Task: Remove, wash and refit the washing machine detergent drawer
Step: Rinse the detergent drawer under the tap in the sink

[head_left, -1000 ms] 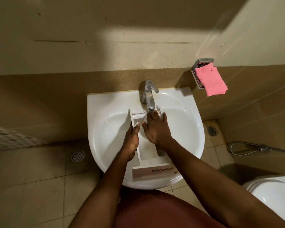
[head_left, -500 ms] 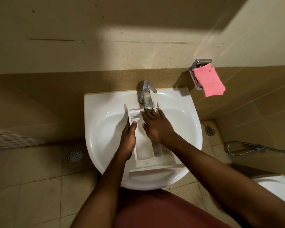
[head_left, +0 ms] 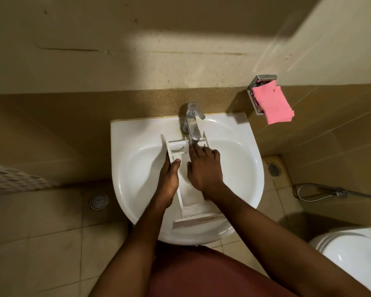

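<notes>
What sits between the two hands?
Head view: the open compartment of the white plastic detergent drawer, which the left hand grips by its side wall and the right hand reaches into.

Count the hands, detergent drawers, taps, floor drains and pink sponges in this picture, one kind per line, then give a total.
Hands: 2, left hand and right hand
Drawers: 1, detergent drawer
Taps: 1, tap
Floor drains: 2, left drain and right drain
Sponges: 1, pink sponge
Total: 7

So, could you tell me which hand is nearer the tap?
Right. The right hand lies just below the tap; the left hand grips the drawer farther back.
</notes>
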